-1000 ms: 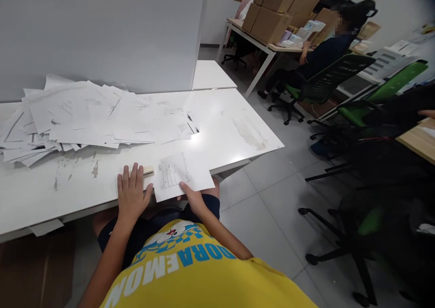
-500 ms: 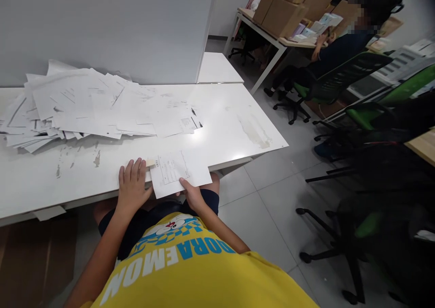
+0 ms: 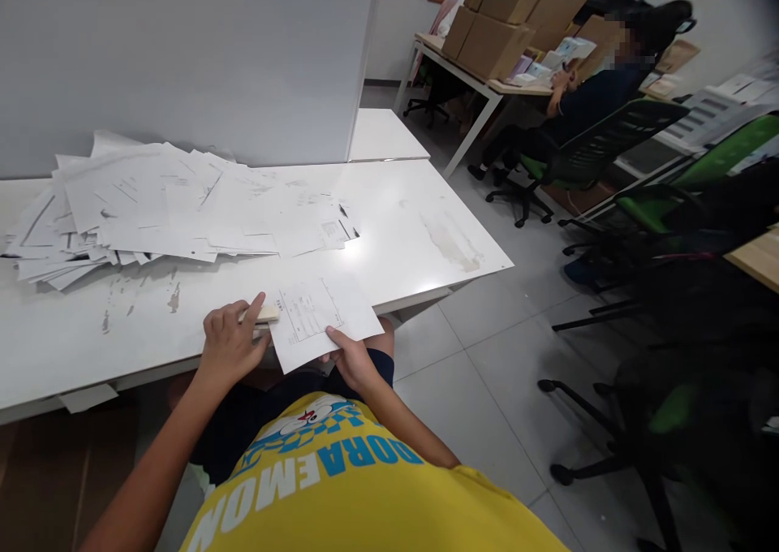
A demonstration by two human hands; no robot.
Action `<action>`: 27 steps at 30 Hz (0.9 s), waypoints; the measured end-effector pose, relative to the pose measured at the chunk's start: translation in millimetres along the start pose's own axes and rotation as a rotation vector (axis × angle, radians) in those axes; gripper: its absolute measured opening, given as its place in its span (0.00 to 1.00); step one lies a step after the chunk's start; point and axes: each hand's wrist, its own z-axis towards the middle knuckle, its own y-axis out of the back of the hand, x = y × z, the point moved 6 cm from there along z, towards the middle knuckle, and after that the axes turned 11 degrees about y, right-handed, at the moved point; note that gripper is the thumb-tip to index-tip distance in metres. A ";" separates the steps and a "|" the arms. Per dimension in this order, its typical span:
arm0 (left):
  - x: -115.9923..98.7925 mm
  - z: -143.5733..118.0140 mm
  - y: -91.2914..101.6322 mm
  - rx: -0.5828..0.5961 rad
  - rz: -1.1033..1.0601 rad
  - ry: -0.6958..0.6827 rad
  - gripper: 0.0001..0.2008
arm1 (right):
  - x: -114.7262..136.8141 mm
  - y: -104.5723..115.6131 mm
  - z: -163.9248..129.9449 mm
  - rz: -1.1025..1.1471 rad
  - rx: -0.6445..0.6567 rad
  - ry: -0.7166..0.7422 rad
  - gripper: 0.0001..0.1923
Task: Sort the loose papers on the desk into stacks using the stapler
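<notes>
My right hand (image 3: 350,355) pinches the near edge of a white printed sheet (image 3: 320,312) that lies at the front edge of the white table (image 3: 419,235). My left hand (image 3: 231,341) has its fingers curled around a small pale block, like an eraser (image 3: 263,315), which sits on the table touching the sheet's left edge. Farther back on the left lies a wide loose pile of papers (image 3: 170,207).
A grey partition (image 3: 182,57) stands behind the table. To the right, a person (image 3: 584,97) sits on a green chair at a desk stacked with cardboard boxes (image 3: 505,16). More green and black office chairs (image 3: 682,211) crowd the tiled floor on the right.
My left hand lay flat over the pale block; now its fingers have curled and closed on it. The sheet in my right hand has tilted slightly.
</notes>
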 end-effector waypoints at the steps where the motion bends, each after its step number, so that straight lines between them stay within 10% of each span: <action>1: -0.6 2.2 3.1 -0.017 0.016 -0.017 0.28 | 2.0 -1.2 -0.8 0.009 -0.001 -0.006 0.33; 27: 19.8 35.9 -10.2 -0.064 0.099 -0.042 0.18 | 12.6 -31.9 1.0 -0.057 0.008 0.108 0.28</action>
